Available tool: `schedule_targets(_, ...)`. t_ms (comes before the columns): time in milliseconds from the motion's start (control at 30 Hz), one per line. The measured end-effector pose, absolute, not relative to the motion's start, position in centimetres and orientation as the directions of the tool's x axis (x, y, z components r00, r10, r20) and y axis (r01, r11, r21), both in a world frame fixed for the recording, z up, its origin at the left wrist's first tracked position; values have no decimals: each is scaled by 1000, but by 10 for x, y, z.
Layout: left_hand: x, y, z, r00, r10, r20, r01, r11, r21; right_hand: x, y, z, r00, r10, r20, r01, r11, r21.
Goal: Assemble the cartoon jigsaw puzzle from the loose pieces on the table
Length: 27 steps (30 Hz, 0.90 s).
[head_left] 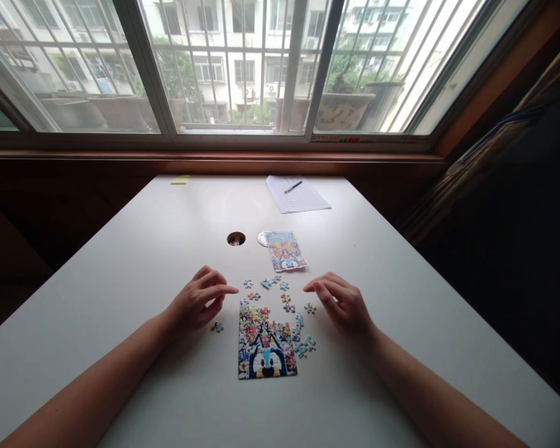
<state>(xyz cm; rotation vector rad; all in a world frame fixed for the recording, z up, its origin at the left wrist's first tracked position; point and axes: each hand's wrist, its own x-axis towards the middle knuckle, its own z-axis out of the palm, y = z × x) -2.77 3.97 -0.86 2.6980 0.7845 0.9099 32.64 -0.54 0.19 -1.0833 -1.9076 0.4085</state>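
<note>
A partly assembled colourful jigsaw (266, 345) lies on the white table (168, 236) in front of me. Several loose pieces (280, 292) are scattered just beyond it and to its right (304, 345). My left hand (198, 303) rests on the table left of the jigsaw, fingers stretched toward the loose pieces, holding nothing; one piece (217, 326) lies beside it. My right hand (340, 302) rests on the table to the right, fingers extended toward the pieces, also holding nothing. A small reference picture (285, 251) lies farther back.
A round cable hole (236, 238) and a round cap (262, 238) sit beyond the pieces. A sheet of paper (298, 196) with a pen (293, 186) lies at the far edge, with a yellow note (180, 180) to its left. A window runs behind the table.
</note>
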Motion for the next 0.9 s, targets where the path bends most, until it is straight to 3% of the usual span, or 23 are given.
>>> schedule_targets(400, -28, 41, 1, 495, 652, 574, 458, -757, 466, 327, -5, 2, -252, 808, 533, 522, 577, -628)
schedule_targets(667, -33, 42, 1, 301, 830, 469, 460, -557, 692, 327, -5, 1, -240, 811, 533, 528, 570, -629)
schedule_targets(900, -36, 46, 0, 222, 878, 425, 397, -479, 783, 328, -4, 1, -219, 825, 521, 522, 550, -652)
